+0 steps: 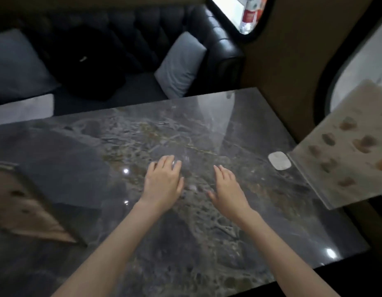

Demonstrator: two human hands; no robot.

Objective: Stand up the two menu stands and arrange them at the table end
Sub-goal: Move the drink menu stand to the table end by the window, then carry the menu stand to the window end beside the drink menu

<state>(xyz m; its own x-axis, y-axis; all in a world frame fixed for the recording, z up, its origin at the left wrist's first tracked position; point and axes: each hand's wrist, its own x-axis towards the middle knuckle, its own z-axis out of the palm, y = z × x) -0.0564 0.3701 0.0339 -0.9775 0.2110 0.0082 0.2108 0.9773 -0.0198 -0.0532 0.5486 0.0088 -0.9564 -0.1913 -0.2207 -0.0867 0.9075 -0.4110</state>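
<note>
Neither grip holds anything: the left hand (164, 182) and the right hand (227, 186) hover side by side over the middle of the desk (78, 159), palms down, fingers loosely spread. Dark marbled stone forms the desk top, glossy, with light spots reflected in it. Beyond its far edge stands a black tufted sofa (218, 54) carrying a grey cushion (181, 65). One menu stand (344, 146) is at the right end of the desk, a pale sheet printed with small food pictures, tilted, its lower edge at the desk surface. Another menu stand (29, 202) lies at the left edge, brownish and blurred. A small white pad (279, 160) sits just beside the right stand.
</note>
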